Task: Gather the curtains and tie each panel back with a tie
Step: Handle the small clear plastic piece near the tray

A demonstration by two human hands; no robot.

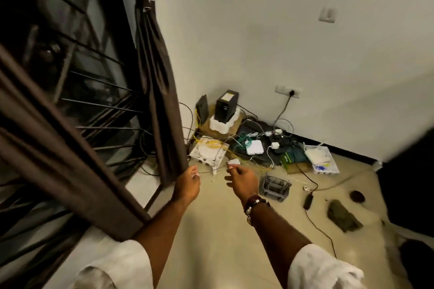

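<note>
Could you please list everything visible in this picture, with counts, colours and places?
curtain panels: two, dark brown, one hanging beside the window, one nearer at lower left.
window grille: one, dark bars, left.
wall: white, with a switch plate and a socket strip.
black box: one, on white foam in the corner.
cables: many, yellow, green, white, black, tangled on the floor.
white flat box: one, among the cables.
grey basket: one, on the floor.
floor: beige.
left hand: by the hanging curtain's edge, grip unclear.
right hand: fingers curled, bracelets at the wrist.
</note>
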